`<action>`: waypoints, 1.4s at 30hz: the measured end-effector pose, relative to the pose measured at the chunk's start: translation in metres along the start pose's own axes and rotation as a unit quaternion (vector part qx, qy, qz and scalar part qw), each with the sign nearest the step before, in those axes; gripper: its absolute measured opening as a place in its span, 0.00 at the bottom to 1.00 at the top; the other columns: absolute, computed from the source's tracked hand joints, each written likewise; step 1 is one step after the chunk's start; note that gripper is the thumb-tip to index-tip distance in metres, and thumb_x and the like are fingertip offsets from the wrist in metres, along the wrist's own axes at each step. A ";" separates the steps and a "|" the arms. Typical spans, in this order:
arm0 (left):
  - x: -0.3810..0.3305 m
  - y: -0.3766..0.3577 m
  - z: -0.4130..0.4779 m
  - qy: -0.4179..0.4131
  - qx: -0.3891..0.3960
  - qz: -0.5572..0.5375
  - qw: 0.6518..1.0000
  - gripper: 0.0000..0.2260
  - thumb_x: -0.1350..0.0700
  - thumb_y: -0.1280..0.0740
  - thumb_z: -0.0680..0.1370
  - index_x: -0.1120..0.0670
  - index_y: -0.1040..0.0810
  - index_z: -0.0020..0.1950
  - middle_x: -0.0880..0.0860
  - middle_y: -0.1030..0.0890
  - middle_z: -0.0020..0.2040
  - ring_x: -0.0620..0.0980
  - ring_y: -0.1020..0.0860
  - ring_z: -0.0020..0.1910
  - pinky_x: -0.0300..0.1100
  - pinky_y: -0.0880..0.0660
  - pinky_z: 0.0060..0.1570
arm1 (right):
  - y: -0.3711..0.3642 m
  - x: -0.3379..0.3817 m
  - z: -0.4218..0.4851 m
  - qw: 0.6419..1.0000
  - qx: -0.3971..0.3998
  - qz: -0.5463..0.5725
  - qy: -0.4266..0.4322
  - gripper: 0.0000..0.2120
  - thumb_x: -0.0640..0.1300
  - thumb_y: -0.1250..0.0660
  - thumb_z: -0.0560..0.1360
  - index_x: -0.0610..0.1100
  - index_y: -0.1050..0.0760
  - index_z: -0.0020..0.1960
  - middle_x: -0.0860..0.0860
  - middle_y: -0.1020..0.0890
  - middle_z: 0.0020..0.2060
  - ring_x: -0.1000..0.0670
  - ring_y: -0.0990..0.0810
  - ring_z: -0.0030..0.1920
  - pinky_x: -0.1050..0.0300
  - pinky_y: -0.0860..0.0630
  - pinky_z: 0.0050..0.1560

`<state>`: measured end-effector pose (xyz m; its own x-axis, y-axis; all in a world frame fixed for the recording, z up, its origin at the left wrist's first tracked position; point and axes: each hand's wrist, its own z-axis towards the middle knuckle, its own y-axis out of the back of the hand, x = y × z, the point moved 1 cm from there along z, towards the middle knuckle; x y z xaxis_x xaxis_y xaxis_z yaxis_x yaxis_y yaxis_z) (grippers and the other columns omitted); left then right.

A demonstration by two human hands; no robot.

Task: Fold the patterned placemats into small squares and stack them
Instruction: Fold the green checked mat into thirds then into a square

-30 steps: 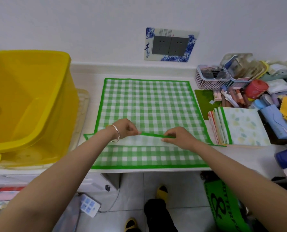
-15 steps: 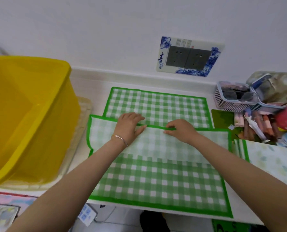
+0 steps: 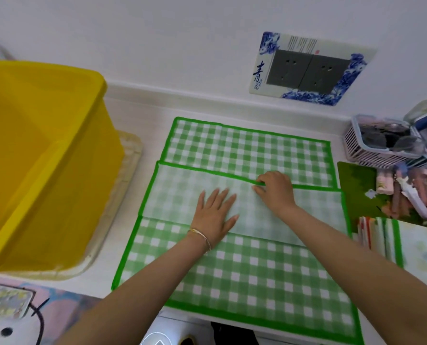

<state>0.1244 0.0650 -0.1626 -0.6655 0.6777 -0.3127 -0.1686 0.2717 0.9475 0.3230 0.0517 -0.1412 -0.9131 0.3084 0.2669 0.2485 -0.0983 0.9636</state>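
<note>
A green-and-white checked placemat (image 3: 257,275) with a green border lies spread on the white counter. Across its middle a flap (image 3: 177,192) shows the pale reverse side, with a green edge along its far side. More checked cloth (image 3: 244,150) lies flat beyond that edge. My left hand (image 3: 216,215) presses flat on the pale flap with its fingers spread. My right hand (image 3: 276,189) pinches the flap's green far edge near its middle. A stack of folded placemats (image 3: 391,242), topped by a pale leaf-patterned one, lies at the right edge.
A large yellow tub (image 3: 33,150) stands on a clear tray at the left. At the back right stand a white basket (image 3: 371,150) and loose tubes and bottles (image 3: 406,190). A wall socket (image 3: 309,68) is behind. The near part of the placemat reaches the counter's front edge.
Both hands carried the green edge away from me, widening the pale flap. My left hand let go of the edge and now lies flat on the flap. The view moved closer.
</note>
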 end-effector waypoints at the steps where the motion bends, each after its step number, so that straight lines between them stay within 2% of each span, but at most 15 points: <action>1: -0.001 -0.001 0.001 0.007 0.005 0.011 1.000 0.29 0.40 0.56 0.76 0.50 0.36 0.73 0.53 0.34 0.73 0.55 0.38 0.72 0.56 0.54 0.70 | -0.002 0.000 0.001 1.000 -0.008 -0.007 -0.003 0.09 0.49 0.33 0.75 0.44 0.20 0.49 0.48 0.20 0.45 0.46 0.24 0.49 0.53 0.34 0.54; 3: -0.002 -0.005 0.003 0.017 0.004 0.028 0.999 0.29 0.40 0.56 0.77 0.50 0.35 0.73 0.53 0.34 0.72 0.56 0.37 0.72 0.58 0.52 0.69 | -0.006 0.000 0.002 1.000 -0.029 -0.004 -0.009 0.10 0.48 0.34 0.75 0.44 0.21 0.52 0.48 0.21 0.48 0.45 0.25 0.52 0.52 0.35 0.57; 6: -0.001 -0.015 0.004 0.032 0.018 0.032 0.999 0.32 0.39 0.65 0.74 0.48 0.48 0.77 0.51 0.48 0.77 0.55 0.51 0.76 0.55 0.63 0.70 | -0.013 0.003 -0.006 0.995 -0.077 0.060 -0.037 0.12 0.47 0.34 0.75 0.43 0.24 0.57 0.47 0.23 0.54 0.44 0.27 0.57 0.50 0.37 0.64; 8: -0.001 -0.018 0.004 0.047 0.025 0.044 0.998 0.33 0.38 0.70 0.72 0.46 0.55 0.77 0.49 0.55 0.77 0.52 0.57 0.76 0.55 0.66 0.70 | -0.017 0.011 -0.019 0.988 -0.105 0.093 -0.062 0.15 0.46 0.35 0.76 0.43 0.26 0.61 0.46 0.25 0.61 0.43 0.30 0.64 0.48 0.40 0.69; 11: -0.001 -0.020 0.005 0.048 0.029 0.039 0.998 0.33 0.36 0.73 0.72 0.45 0.60 0.76 0.47 0.61 0.77 0.50 0.62 0.75 0.53 0.68 0.70 | -0.025 0.027 -0.042 0.986 -0.084 0.120 -0.077 0.18 0.45 0.40 0.79 0.43 0.31 0.68 0.46 0.33 0.71 0.46 0.38 0.72 0.47 0.46 0.74; 15: 0.000 -0.022 0.004 0.042 0.022 0.042 0.998 0.32 0.37 0.72 0.72 0.45 0.61 0.76 0.45 0.65 0.74 0.48 0.63 0.75 0.52 0.70 0.69 | -0.043 0.049 -0.057 0.989 -0.042 0.118 -0.076 0.20 0.45 0.46 0.81 0.45 0.36 0.72 0.48 0.41 0.75 0.50 0.47 0.75 0.51 0.56 0.75; 19: 0.000 -0.021 0.003 0.040 0.026 0.060 0.997 0.33 0.41 0.72 0.72 0.48 0.62 0.76 0.46 0.62 0.76 0.47 0.63 0.75 0.51 0.69 0.70 | -0.056 0.057 -0.061 0.992 -0.008 0.085 -0.091 0.22 0.46 0.55 0.82 0.47 0.44 0.75 0.50 0.49 0.77 0.51 0.55 0.76 0.52 0.62 0.75; 23: -0.004 -0.022 0.003 0.058 0.024 0.057 0.996 0.33 0.42 0.73 0.71 0.50 0.62 0.76 0.47 0.62 0.77 0.48 0.64 0.75 0.53 0.67 0.71 | -0.059 0.051 -0.066 0.998 0.002 0.018 -0.061 0.32 0.55 0.70 0.75 0.50 0.51 0.77 0.51 0.52 0.77 0.51 0.57 0.76 0.51 0.62 0.75; 30: -0.006 -0.022 0.001 0.068 0.021 0.052 0.996 0.33 0.42 0.73 0.71 0.49 0.62 0.76 0.47 0.61 0.77 0.48 0.63 0.75 0.55 0.66 0.72 | -0.057 0.048 -0.065 0.999 0.019 0.010 -0.050 0.33 0.56 0.70 0.74 0.51 0.53 0.77 0.52 0.53 0.77 0.52 0.59 0.76 0.49 0.63 0.75; 34: -0.007 -0.020 0.001 0.068 0.024 0.057 0.996 0.29 0.43 0.68 0.76 0.50 0.62 0.76 0.47 0.61 0.77 0.48 0.63 0.75 0.55 0.65 0.72 | -0.056 0.043 -0.066 0.999 0.021 0.004 -0.036 0.32 0.56 0.69 0.75 0.52 0.52 0.77 0.53 0.53 0.77 0.53 0.58 0.76 0.50 0.63 0.75; 38: -0.006 -0.021 0.001 0.059 0.011 0.053 0.997 0.33 0.42 0.71 0.73 0.50 0.59 0.77 0.48 0.58 0.77 0.50 0.61 0.76 0.56 0.64 0.72 | -0.049 0.016 -0.071 0.999 0.009 0.003 -0.039 0.30 0.57 0.65 0.77 0.52 0.51 0.77 0.54 0.51 0.77 0.53 0.57 0.76 0.52 0.62 0.75; 42: -0.004 -0.022 0.001 0.054 0.008 0.041 0.998 0.32 0.42 0.71 0.73 0.50 0.58 0.77 0.47 0.58 0.77 0.50 0.61 0.76 0.56 0.64 0.72 | -0.038 -0.023 -0.080 0.998 0.009 -0.015 -0.063 0.31 0.59 0.64 0.76 0.52 0.54 0.77 0.54 0.53 0.76 0.54 0.57 0.76 0.52 0.61 0.75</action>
<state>0.1316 0.0569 -0.1819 -0.7516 0.6205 -0.2236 -0.0992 0.2289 0.9684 0.3088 -0.0276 -0.1852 -0.8724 0.4283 0.2356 0.2280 -0.0698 0.9712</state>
